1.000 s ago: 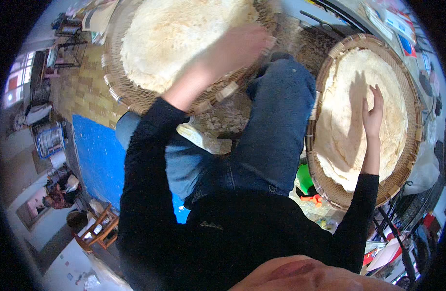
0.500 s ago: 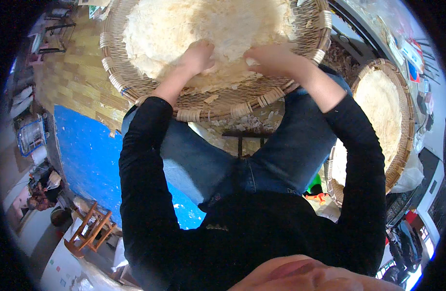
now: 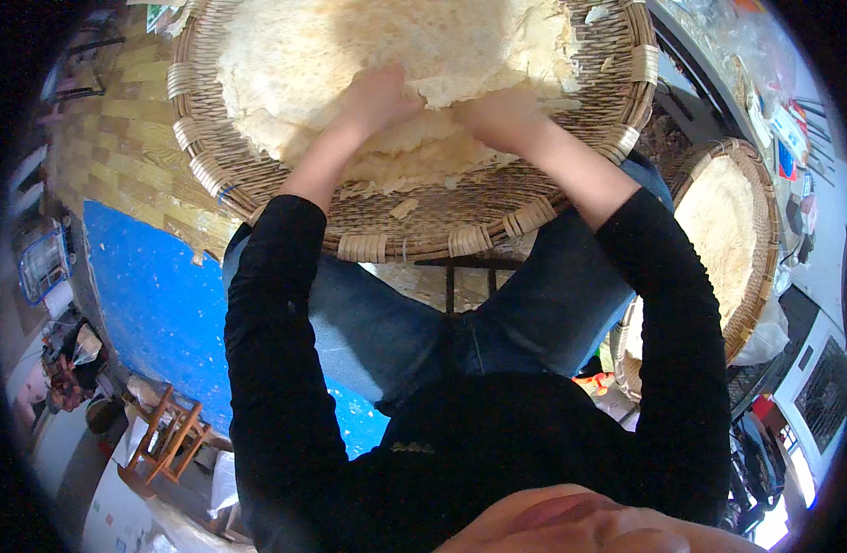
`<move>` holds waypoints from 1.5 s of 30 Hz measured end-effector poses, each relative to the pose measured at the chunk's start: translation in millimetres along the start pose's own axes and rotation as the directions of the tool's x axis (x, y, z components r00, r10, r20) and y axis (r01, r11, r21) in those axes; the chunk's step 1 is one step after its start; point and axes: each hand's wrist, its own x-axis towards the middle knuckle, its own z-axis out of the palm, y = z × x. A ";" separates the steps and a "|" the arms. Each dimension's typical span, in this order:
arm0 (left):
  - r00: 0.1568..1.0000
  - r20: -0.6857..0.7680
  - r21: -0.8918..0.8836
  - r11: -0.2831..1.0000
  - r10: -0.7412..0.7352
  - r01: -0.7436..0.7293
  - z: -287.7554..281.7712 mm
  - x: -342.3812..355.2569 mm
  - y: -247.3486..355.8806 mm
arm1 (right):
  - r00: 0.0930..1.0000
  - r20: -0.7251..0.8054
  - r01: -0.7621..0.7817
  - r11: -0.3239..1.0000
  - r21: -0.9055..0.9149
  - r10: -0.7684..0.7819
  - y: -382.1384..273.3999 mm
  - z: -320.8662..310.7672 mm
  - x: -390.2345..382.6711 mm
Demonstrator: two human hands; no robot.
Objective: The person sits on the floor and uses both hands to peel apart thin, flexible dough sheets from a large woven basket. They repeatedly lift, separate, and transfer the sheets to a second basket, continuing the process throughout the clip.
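A wide round wicker basket (image 3: pixel 400 244) lies across my knees, holding a stack of thin, pale, crisp-edged flatbread (image 3: pixel 294 60). My left hand (image 3: pixel 377 100) is closed at the near edge of the top layer, left of the middle. Level with it on the right, my right hand (image 3: pixel 504 120) is also closed on that edge, fingers curled and slightly blurred. Between the two hands the layer's ragged edge looks lifted. The fingertips are mostly hidden. A loose flake (image 3: pixel 404 208) rests on the bare weave nearer me.
To my right stands a second wicker basket (image 3: pixel 759 286) with more flatbread (image 3: pixel 718 221). A blue floor panel (image 3: pixel 156 304) lies to the left beside wood-patterned flooring (image 3: pixel 133 138). A wooden stool (image 3: pixel 170 433) is at lower left. Clutter and plastic bags line the right side.
The basket appears lower and larger in view, its near rim closer to me. Both hands remain at the flatbread's near edge, the right one now more curled and slightly nearer the left.
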 end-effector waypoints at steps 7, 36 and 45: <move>0.948 -0.130 -0.013 0.956 0.290 -0.294 -3.3 -8.0 27.3 | 0.991 0.059 -0.117 0.993 -0.028 0.118 32.3 -13.4 -17.7; 0.851 -0.345 -0.436 0.871 -0.395 0.227 -36.4 43.7 5.3 | 0.985 0.162 -0.046 0.998 -0.048 0.054 23.4 1.9 -9.9; 0.943 -0.209 -0.342 0.923 -0.258 0.177 -23.5 45.7 47.8 | 0.984 -0.114 -0.142 0.989 -0.031 0.138 36.3 13.0 15.0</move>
